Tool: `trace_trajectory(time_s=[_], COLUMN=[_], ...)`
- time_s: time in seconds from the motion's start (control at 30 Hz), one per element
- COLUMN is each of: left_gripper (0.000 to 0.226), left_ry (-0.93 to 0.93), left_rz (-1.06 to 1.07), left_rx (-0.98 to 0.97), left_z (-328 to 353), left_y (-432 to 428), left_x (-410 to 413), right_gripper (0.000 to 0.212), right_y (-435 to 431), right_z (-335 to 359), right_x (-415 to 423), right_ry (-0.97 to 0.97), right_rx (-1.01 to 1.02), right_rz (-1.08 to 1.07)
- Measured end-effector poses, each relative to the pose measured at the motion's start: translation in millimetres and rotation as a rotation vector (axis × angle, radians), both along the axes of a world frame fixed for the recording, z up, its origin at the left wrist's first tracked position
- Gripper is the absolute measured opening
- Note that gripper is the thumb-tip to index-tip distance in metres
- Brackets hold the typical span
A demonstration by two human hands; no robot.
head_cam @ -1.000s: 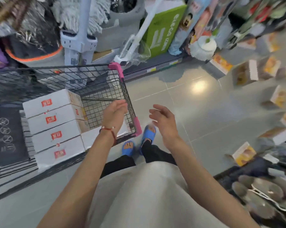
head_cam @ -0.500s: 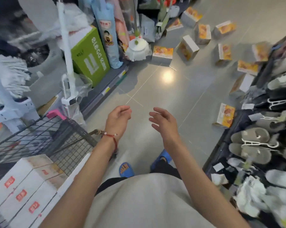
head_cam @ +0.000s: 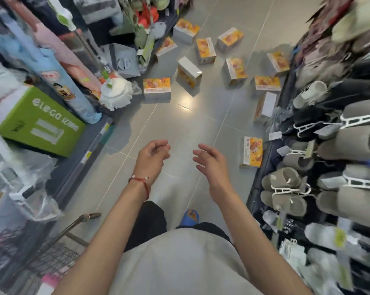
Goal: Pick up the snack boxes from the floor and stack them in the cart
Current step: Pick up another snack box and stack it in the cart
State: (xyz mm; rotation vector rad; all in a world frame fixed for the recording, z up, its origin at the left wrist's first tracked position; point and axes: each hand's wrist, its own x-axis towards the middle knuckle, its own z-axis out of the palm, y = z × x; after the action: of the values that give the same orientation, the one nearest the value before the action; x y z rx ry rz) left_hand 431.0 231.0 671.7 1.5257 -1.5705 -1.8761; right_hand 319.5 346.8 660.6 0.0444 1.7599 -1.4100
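Head view: snack boxes scattered over the grey tiled floor (head_cam: 179,128), orange and yellow printed faces on white sides. Nearest snack box (head_cam: 252,151) standing on edge against the base of the slipper rack, just right of the right hand. Further up the aisle, a flat-lying box (head_cam: 157,87) beside a white mop head (head_cam: 116,92), a tilted box (head_cam: 189,71) just beyond it, and a loose cluster (head_cam: 235,68) spread toward the top of the aisle, some upright, some on their sides, one white-sided box (head_cam: 266,106) leaning at the rack's foot. Left hand (head_cam: 152,157) raised over bare floor, empty, fingers (head_cam: 161,145) loosely curled inward, red string bracelet (head_cam: 140,182) at the wrist. Right hand (head_cam: 210,162) level with it and apart from it, empty, fingers (head_cam: 203,149) gently spread and bent, touching nothing. Below the forearms, a pale shirt front, dark trousers and a blue slipper (head_cam: 190,217) on one foot. Cart (head_cam: 52,252) at lower left, only a corner of black wire mesh and a metal frame bar in sight, contents not visible here. Green carton (head_cam: 41,122) on the low shelf at left, with rolled fabric items and mop handles behind. Grey slippers (head_cam: 282,186) on white hangers filling the rack at right, edges blurred.
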Motion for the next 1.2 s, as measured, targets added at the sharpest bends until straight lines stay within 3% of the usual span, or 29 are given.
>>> trace_trajectory(time_s=[0.2,0.73,1.03,1.2], left_gripper=[0.02,0.017,0.016,0.026], left_ry=[-0.009,-0.066,-0.11,-0.227], left_rz=[0.009,-0.133,-0.175,-0.165], left_rx=[0.037,0.081,0.097,0.128], left_z=[-14.8,-36.5,-74.1,-104.8], left_y=[-59.9,-321.5,-434.3,-492.5], left_x=[-68.0,-301.2,-458.9,-552.6], right_gripper=[0.025,0.019,0.026,0.027], right_y=[-54.1,-292.8,-390.0,-445.7], right_z=[-11.6,-14.0,-64.7,-92.0], right_x=[-76.6,-290.3,-444.2,-548.8], right_ry=[-0.035,-0.052,-0.131,-0.218], right_rx=[0.019,0.078,0.099,0.143], right_rz=[-0.033,-0.193,-0.276,-0.263])
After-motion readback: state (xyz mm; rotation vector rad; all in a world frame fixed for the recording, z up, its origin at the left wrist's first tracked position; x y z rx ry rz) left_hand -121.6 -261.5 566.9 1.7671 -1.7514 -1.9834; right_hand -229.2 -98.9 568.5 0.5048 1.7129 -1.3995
